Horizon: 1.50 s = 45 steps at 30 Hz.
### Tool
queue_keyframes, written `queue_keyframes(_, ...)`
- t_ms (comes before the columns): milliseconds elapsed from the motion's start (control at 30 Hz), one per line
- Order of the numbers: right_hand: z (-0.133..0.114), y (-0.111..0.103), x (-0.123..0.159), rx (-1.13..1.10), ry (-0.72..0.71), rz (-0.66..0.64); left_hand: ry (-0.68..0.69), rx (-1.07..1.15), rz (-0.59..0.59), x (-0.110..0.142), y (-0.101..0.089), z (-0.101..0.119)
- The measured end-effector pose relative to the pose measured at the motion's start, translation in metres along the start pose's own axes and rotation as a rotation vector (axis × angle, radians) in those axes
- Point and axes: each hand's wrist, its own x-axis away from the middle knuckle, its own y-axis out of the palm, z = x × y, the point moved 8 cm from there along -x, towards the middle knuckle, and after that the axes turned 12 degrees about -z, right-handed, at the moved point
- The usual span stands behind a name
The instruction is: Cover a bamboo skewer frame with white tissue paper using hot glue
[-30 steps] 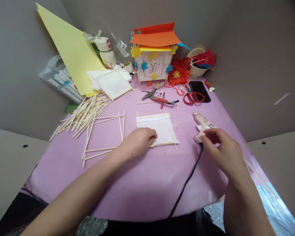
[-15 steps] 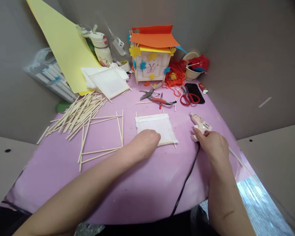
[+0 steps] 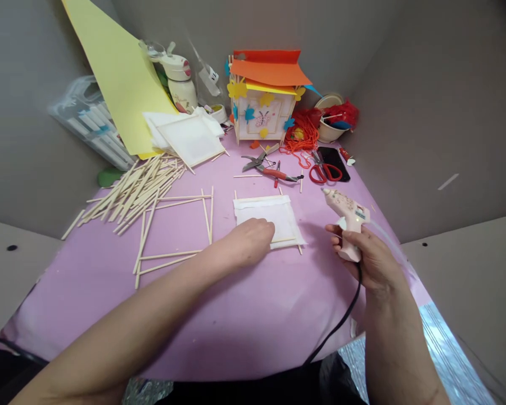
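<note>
My right hand grips a pale pink hot glue gun by its handle, raised off the table with the nozzle pointing left. A black cord hangs from the handle's base. My left hand is closed over the near-left part of a small stick frame covered with white sheet. Its fingers are curled under, and what lies beneath them is hidden. A thin stick lies along the panel's near edge, and the sheet is folded over at the far edge.
Left of the panel lies a bare stick frame, with a heap of wooden sticks behind. Pliers, red-handled scissors and a phone lie farther back. An orange-roofed model house stands near the back wall.
My right hand has lifted the glue gun off the table and turned it more upright. My left hand stays at the panel, with its fingers shifted slightly.
</note>
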Motion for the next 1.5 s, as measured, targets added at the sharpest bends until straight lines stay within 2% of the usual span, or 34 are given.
queue_keyframes(67,-0.002,0.009,0.006,-0.055,-0.012,-0.098,-0.027,0.022,-0.004,0.002,-0.001,-0.003)
queue_keyframes(167,-0.006,0.017,0.014,-0.016,-0.009,-0.21,-0.046,0.051,0.014,0.007,-0.005,-0.008)
queue_keyframes(300,-0.012,0.027,0.016,0.135,0.028,-0.356,-0.054,0.065,0.025,0.023,-0.009,-0.01)
queue_keyframes(400,-0.015,0.031,0.013,0.336,0.073,-0.418,-0.11,0.082,0.108,0.046,-0.01,-0.007)
queue_keyframes(467,-0.016,0.033,0.009,0.51,0.117,-0.429,-0.084,0.057,0.165,0.062,-0.005,0.003)
queue_keyframes(533,-0.018,0.04,0.005,0.663,0.154,-0.456,-0.002,-0.021,0.252,0.076,0.003,0.019)
queue_keyframes(633,-0.02,0.06,0.0,0.802,0.201,-0.585,0.138,-0.138,0.37,0.092,0.019,0.042)
queue_keyframes(700,-0.021,0.074,-0.004,0.857,0.219,-0.66,0.183,-0.158,0.388,0.095,0.029,0.049)
queue_keyframes(833,-0.022,0.096,-0.01,0.958,0.2,-0.764,0.184,-0.103,0.419,0.096,0.036,0.045)
queue_keyframes(1067,-0.017,0.122,-0.016,1.024,0.149,-0.908,0.103,-0.04,0.546,0.106,0.024,0.027)
queue_keyframes(1133,-0.015,0.124,-0.018,1.036,0.159,-0.914,0.041,-0.025,0.539,0.106,0.024,0.021)
queue_keyframes(1200,-0.013,0.123,-0.021,1.047,0.181,-0.912,-0.003,-0.019,0.483,0.103,0.028,0.016)
queue_keyframes(1333,-0.01,0.123,-0.022,1.064,0.199,-0.924,0.029,-0.013,0.354,0.099,0.037,0.017)
queue_keyframes(1500,-0.009,0.123,-0.022,1.09,0.214,-0.935,0.041,-0.004,0.301,0.099,0.043,0.017)
